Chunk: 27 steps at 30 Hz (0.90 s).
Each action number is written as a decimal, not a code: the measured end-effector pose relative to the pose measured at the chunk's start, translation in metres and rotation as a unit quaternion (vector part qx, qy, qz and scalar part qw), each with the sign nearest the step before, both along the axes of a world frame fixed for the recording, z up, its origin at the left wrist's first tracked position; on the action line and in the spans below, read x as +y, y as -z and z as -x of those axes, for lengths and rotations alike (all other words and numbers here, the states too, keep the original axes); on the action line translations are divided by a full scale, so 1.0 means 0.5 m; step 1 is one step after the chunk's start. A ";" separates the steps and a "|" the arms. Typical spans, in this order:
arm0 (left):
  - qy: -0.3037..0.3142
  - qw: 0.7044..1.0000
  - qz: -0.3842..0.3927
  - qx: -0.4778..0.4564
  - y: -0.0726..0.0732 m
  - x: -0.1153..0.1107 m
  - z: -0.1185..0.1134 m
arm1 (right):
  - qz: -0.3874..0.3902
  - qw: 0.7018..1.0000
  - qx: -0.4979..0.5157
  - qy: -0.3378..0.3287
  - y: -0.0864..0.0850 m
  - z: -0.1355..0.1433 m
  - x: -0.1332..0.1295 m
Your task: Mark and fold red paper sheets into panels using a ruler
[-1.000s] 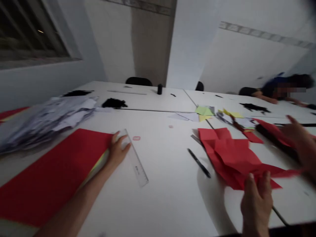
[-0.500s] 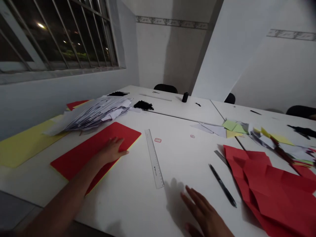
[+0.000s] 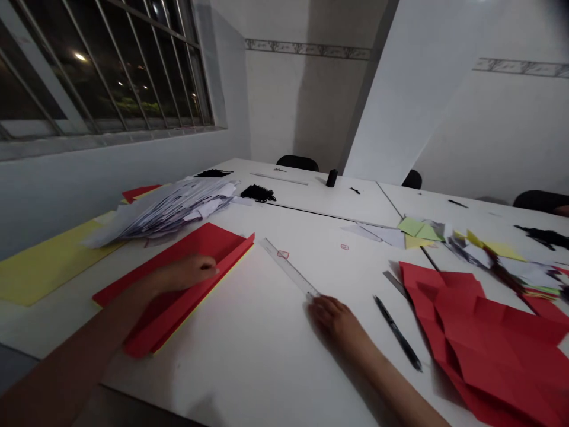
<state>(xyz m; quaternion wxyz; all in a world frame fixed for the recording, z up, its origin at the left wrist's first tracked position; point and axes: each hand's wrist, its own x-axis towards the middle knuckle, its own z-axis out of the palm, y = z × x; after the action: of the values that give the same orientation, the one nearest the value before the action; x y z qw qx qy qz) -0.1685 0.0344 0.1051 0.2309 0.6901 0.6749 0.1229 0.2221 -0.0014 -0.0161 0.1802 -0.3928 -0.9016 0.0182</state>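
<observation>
A stack of red paper [image 3: 213,237] with a yellow edge lies on the left of the table. My left hand [image 3: 189,271] is closed on the top red sheet, whose near long edge is raised and curled up. To the right is a clear plastic ruler [image 3: 288,270], lying slanted on the tabletop. My right hand [image 3: 333,314] has its fingers closed over the ruler's near end; the thumb is hidden. Right of that hand lies a black pen [image 3: 398,333].
A creased red sheet [image 3: 498,338] covers the right side, partly over a grey metal strip [image 3: 393,281]. Behind the red stack are a pile of white papers [image 3: 178,207] and yellow paper [image 3: 44,261]. Black thread bundles [image 3: 258,193] and a black spool [image 3: 332,178] stand farther back.
My left hand has curled its fingers and the top red sheet's edge has come up. My right hand has moved forward and left onto the ruler, which has turned, its near end shifting right.
</observation>
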 end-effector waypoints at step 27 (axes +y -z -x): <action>0.526 0.848 -0.046 -0.040 0.128 -0.060 -0.379 | 0.063 0.948 -0.051 0.308 -0.055 -0.127 0.067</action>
<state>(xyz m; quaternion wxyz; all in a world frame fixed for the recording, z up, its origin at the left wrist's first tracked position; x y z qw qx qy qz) 0.0211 0.0046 0.0411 0.2559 0.9460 0.1947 0.0411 0.2854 0.0323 0.0116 0.1058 -0.6622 -0.7418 -0.0013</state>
